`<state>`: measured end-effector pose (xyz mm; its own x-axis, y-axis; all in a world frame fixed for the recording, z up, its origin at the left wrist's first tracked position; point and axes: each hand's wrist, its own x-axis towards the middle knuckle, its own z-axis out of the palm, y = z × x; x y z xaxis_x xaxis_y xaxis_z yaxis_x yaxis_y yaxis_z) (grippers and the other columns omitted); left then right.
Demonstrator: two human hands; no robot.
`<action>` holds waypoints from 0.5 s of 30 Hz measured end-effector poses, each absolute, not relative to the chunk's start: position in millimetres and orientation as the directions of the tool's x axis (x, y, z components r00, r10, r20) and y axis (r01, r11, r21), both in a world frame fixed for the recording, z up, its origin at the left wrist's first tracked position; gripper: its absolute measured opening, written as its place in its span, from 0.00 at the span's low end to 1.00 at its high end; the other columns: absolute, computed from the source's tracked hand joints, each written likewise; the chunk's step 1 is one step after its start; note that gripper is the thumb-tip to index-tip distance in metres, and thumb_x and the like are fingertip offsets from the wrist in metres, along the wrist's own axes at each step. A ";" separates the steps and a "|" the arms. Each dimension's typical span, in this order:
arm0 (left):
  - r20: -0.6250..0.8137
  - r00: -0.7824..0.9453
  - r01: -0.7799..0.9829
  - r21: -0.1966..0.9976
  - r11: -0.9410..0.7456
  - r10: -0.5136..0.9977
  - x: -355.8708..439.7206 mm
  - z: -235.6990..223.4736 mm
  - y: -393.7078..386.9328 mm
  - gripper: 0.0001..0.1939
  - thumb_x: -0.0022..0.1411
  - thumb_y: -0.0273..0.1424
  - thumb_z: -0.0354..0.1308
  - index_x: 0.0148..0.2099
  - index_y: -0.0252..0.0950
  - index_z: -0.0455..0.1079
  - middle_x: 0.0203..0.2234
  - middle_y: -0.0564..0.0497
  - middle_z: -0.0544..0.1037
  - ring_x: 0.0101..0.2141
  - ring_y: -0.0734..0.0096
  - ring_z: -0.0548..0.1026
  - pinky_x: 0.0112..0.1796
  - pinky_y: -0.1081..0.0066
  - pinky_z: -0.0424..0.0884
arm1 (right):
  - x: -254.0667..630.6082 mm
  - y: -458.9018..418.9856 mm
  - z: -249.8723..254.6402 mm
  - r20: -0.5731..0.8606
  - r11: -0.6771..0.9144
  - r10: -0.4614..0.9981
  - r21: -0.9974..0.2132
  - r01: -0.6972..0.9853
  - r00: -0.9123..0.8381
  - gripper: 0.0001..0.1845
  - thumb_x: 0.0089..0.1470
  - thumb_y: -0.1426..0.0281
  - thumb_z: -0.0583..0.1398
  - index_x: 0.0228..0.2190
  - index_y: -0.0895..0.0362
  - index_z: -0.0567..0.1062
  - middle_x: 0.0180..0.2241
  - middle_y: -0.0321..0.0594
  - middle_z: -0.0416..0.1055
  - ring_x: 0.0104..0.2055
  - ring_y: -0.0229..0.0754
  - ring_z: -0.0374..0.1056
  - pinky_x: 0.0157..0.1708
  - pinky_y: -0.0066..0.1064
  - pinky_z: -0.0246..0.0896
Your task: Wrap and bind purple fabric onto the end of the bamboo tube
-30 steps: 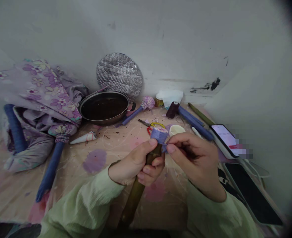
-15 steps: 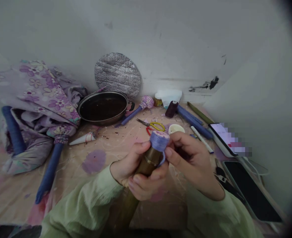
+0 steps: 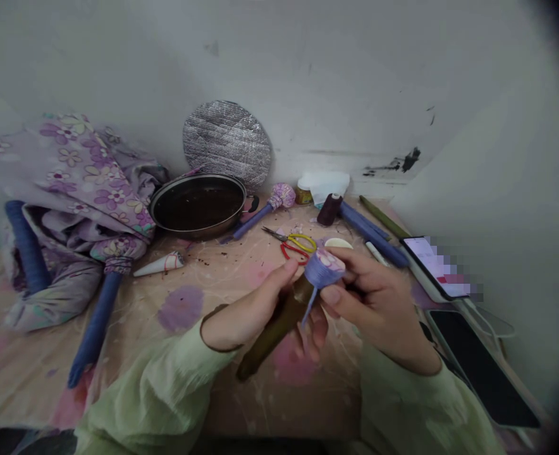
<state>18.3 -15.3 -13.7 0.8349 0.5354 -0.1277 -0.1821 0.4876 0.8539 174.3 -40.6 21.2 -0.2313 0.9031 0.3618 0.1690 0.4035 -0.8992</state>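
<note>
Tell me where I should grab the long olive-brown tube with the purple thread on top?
Grab the bare olive-brown shaft low down near its lower end, coming from the near side, because that end tilts down toward you and no hand covers it. Stay off the purple thread-wrapped top: the right hand pinches it, a loose strand hangs there, and the left hand holds the middle.

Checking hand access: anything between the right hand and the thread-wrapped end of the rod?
Nothing visible. The right hand is touching the thread-wrapped head of the olive rod, which the left hand holds. Only a loose lavender thread hangs below the head.
</note>
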 end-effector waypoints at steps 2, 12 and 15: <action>-0.042 0.754 -0.231 0.917 0.325 0.656 17.4 -7.7 -15.9 0.34 0.58 0.56 0.38 0.32 0.31 0.68 0.21 0.48 0.72 0.22 0.72 0.71 0.26 0.73 0.68 | 174.2 -39.7 21.4 0.344 0.381 0.916 -0.907 0.176 -0.208 0.13 0.53 0.69 0.59 0.42 0.51 0.70 0.18 0.29 0.70 0.17 0.35 0.68 0.16 0.25 0.63; 0.011 0.574 -0.248 0.955 0.161 0.819 20.2 3.5 -23.8 0.19 0.62 0.44 0.46 0.29 0.33 0.63 0.20 0.55 0.62 0.22 0.78 0.59 0.24 0.75 0.58 | 170.1 -37.1 18.8 0.352 0.381 0.923 -0.892 0.245 -0.156 0.13 0.51 0.71 0.59 0.42 0.53 0.69 0.19 0.29 0.69 0.21 0.35 0.70 0.18 0.24 0.65; -0.011 0.601 -0.254 0.945 0.204 0.799 20.7 0.3 -20.5 0.21 0.62 0.46 0.44 0.29 0.33 0.63 0.19 0.55 0.63 0.21 0.77 0.60 0.26 0.73 0.58 | 169.3 -38.1 18.4 0.338 0.365 0.928 -0.909 0.201 -0.156 0.13 0.52 0.70 0.59 0.42 0.53 0.69 0.19 0.29 0.69 0.23 0.36 0.71 0.21 0.25 0.68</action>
